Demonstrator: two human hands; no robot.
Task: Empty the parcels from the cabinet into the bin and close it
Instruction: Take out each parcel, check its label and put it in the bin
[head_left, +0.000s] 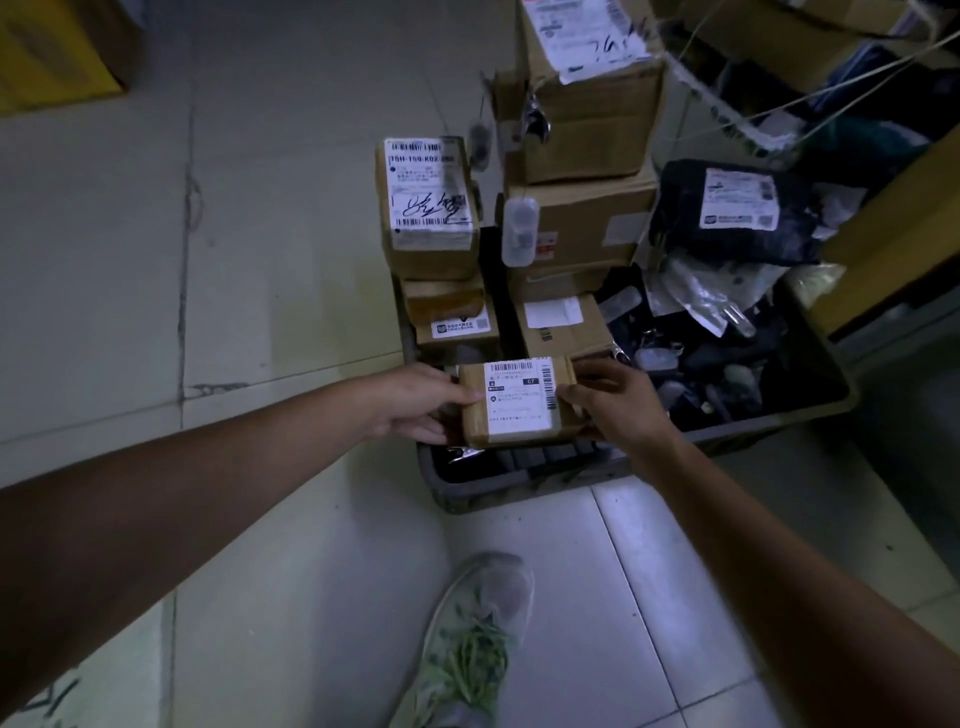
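Head view: both hands, left (415, 402) and right (613, 402), grip a small labelled parcel (517, 402) above the bin (519, 486).

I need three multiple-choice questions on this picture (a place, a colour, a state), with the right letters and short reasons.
1. Where is the small brown parcel? A) on the floor B) over the near end of the bin C) on the tall stack
2. Which colour has the soft bag parcel at the right? A) black B) red C) yellow
3. What holds the small brown parcel? A) one hand B) both hands C) nothing

1 B: the bin's rim lies under it. 2 A: its wrap is black. 3 B: left hand and right hand grip its sides.
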